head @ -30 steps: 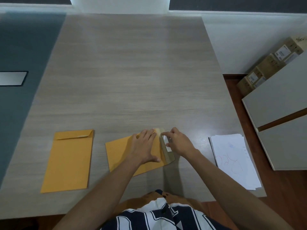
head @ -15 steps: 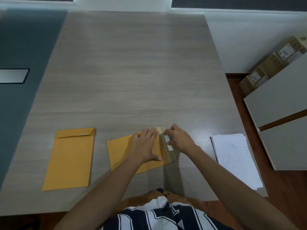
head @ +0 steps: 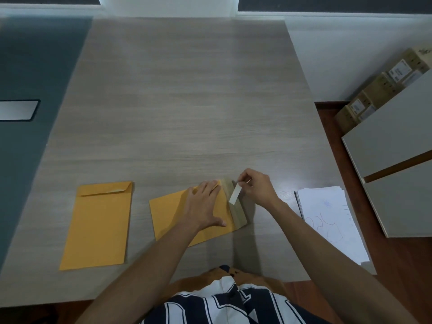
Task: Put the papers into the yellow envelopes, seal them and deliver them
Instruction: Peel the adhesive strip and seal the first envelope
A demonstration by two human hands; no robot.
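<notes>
Our left hand [head: 205,206] lies flat on the centre envelope [head: 173,218]; right hand [head: 256,187] pinches its white strip [head: 235,194]. Second envelope [head: 98,225] left, papers [head: 332,220] right: scribbles illegible.

The table [head: 187,94] is pale grey wood-grain laminate, smooth with a soft sheen. On it, near its front edge, lie two matt yellow paper envelopes [head: 98,225] [head: 170,213] — the nearer-centre one's open flap [head: 236,206] looks glossy. A thin white paper strip [head: 234,194] lifts off it. At the table's right edge, matt white papers [head: 327,220]. Beyond that edge — brown cardboard boxes [head: 383,87].
</notes>
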